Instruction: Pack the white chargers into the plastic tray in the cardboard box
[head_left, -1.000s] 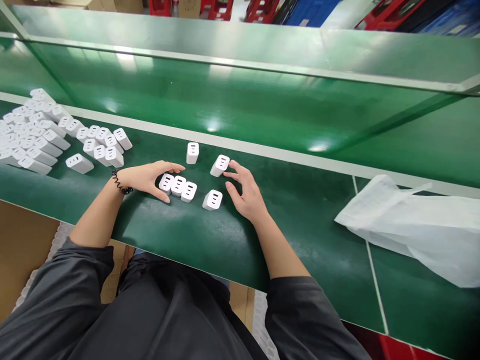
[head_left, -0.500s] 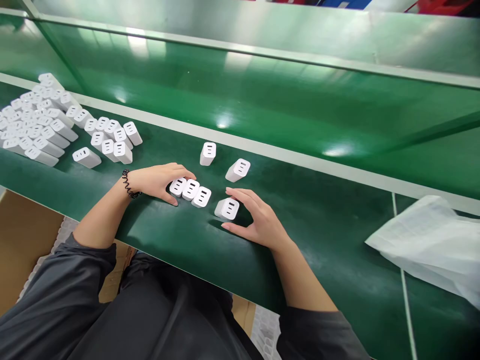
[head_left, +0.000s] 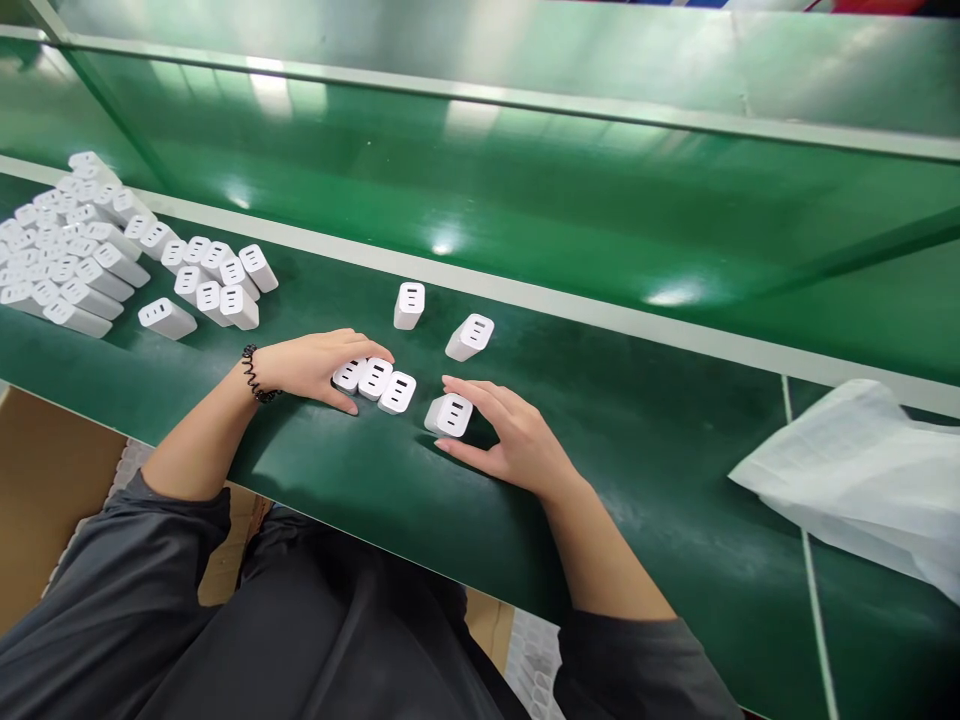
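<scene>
Three white chargers (head_left: 375,380) lie side by side in a row on the green belt (head_left: 600,430), ports up. This row has not shifted since one second ago. The left hand (head_left: 315,365) stays against its 9 o'clock end.

Change noted: one second ago the right hand (head_left: 517,440) had its fingertips on the tilted charger (head_left: 470,336). It now sits nearer the belt edge, around the single charger (head_left: 450,415), as it did half a second ago. The tilted charger lies free at 2 o'clock from the row. An upright charger (head_left: 409,304) stands at 1 o'clock.

Left hand pose: palm down, fingers curved over the far side of the row, thumb on the near side. It is a half-open cup, lifting nothing. A coiled black band (head_left: 253,375) circles the wrist.

Right hand pose: wrist low on the belt, fingers arched over the far side of the single charger, thumb extended along the near side. The span is narrow and loose; firm grip cannot be confirmed. This charger rests on the belt at 4 o'clock from the row, just beside it.

A charger pile (head_left: 75,250) lies at 10 o'clock, a white bag (head_left: 862,480) at 3 o'clock.
</scene>
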